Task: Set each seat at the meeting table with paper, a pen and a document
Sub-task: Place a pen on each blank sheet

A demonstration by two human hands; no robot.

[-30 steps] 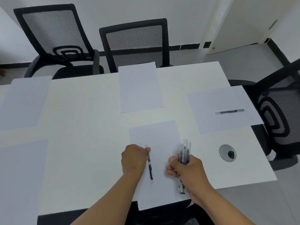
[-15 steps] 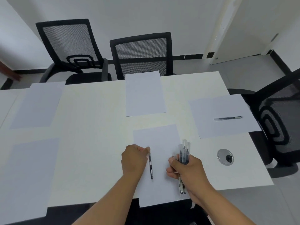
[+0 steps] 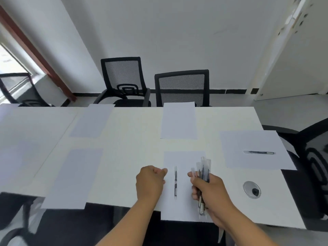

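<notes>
1. The white table [image 3: 138, 153] runs ahead of both hands and off to the left; its near edge passes under the forearms.
2. Two black mesh chairs stand at the far edge: one [image 3: 182, 87] straight beyond the hands, another [image 3: 124, 80] further left. A third chair [image 3: 314, 157] is well to the right of the right hand.
3. Sheets of paper lie at the seats. The nearest sheet [image 3: 179, 206] is under and between the hands and overhangs the near edge. One sheet [image 3: 178, 120] lies beyond the hands, one [image 3: 252, 148] ahead and right of the right hand, one [image 3: 74, 178] left of the left hand, one [image 3: 92, 120] further ahead on the left.
4. The left hand [image 3: 150, 181] is curled into a loose fist, holding nothing, resting at the left edge of the nearest sheet.
5. The right hand [image 3: 207, 190] grips a bundle of wrapped pens [image 3: 203, 173], tips fanning up past the fingers.
6. A single pen [image 3: 175, 182] lies on the nearest sheet between the hands, apart from both.
7. Another pen [image 3: 259, 152] lies across the right sheet.
8. A round cable port [image 3: 251, 189] sits right of the right hand.
</notes>
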